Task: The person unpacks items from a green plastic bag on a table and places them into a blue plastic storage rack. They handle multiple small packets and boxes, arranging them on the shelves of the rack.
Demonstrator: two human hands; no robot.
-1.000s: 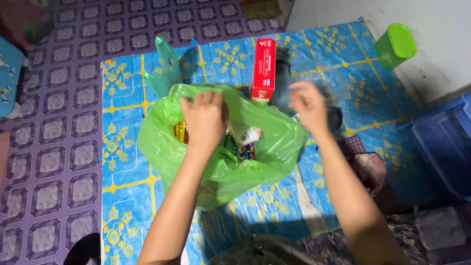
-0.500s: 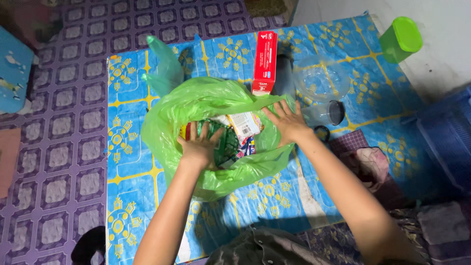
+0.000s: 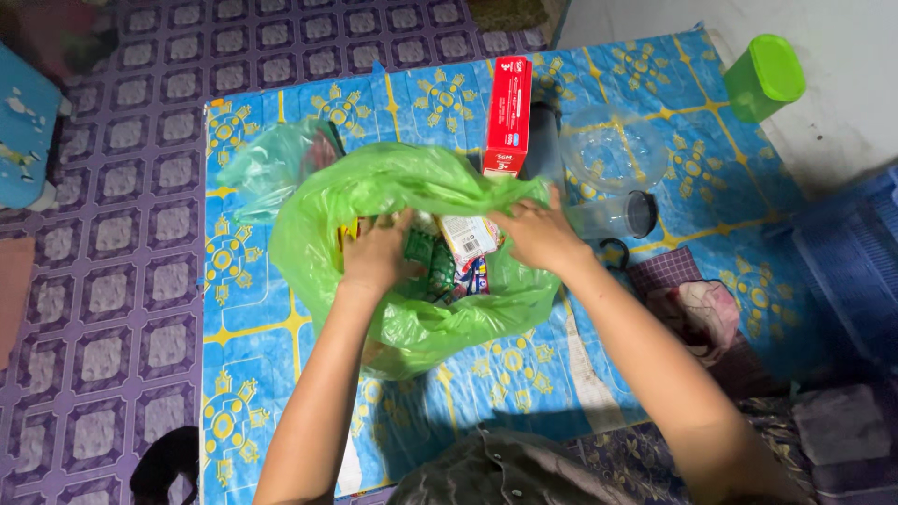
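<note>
Green bag [image 3: 412, 309] sits on blue mat [image 3: 281, 318], below red box [image 3: 506, 117]. Left hand [image 3: 377, 254] and right hand [image 3: 537, 234] rest on its mouth, fingers loosely curled over packets [image 3: 458, 257]; firm grasp unclear. Best to hold both rims wide so nothing spills.

Blue patterned mat [image 3: 262, 337] on purple floor [image 3: 122, 299], green bag [image 3: 421, 318], red box [image 3: 508, 117], clear container [image 3: 613, 150]

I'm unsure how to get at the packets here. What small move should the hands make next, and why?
Probably spread the green plastic bag wider. The left hand and right hand both rest at its mouth, and folds of plastic partly cover the small packets inside, so a wider opening would expose them.
</note>
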